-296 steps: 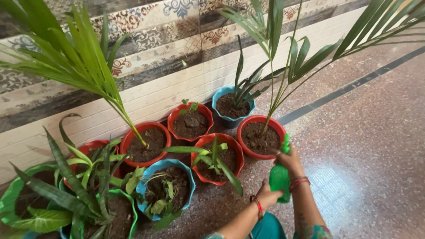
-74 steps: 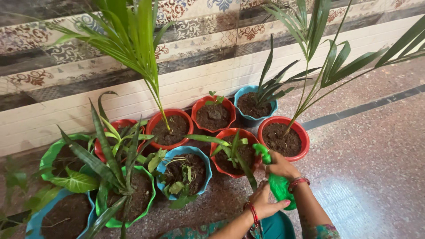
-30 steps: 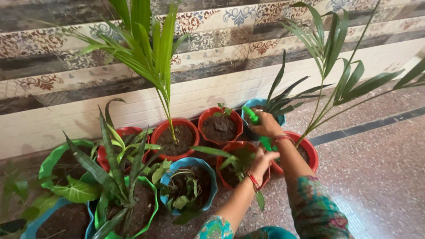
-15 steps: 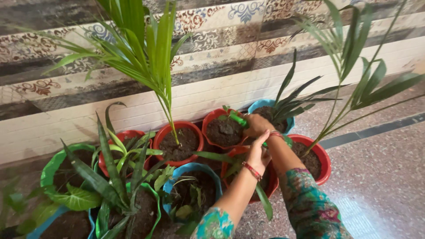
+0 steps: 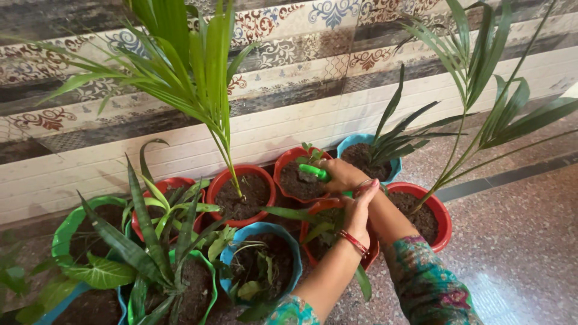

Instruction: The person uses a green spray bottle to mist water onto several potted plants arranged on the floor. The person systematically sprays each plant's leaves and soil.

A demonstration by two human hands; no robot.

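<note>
My right hand (image 5: 343,176) grips a green spray bottle (image 5: 315,172). Its nozzle points left over a red pot (image 5: 283,170) of dark soil with a small seedling. My left hand (image 5: 360,207), with a red bangle at the wrist, is pressed up against the bottle's body just below my right wrist. The body is almost wholly hidden between the two hands. Both hands hover above another red pot (image 5: 313,256) holding a strappy green plant.
Pots stand in a cluster along a patterned tile wall (image 5: 289,72). A red pot with a tall palm (image 5: 226,180) is to the left. A blue pot (image 5: 352,143) and a red pot (image 5: 442,216) are to the right. Blue (image 5: 292,256) and green (image 5: 66,219) pots sit nearer. Speckled floor (image 5: 518,241) lies on the right.
My hands carried the spray bottle from the front red pot up and left, so the nozzle is over the seedling pot. The camera drew closer to the wall.
</note>
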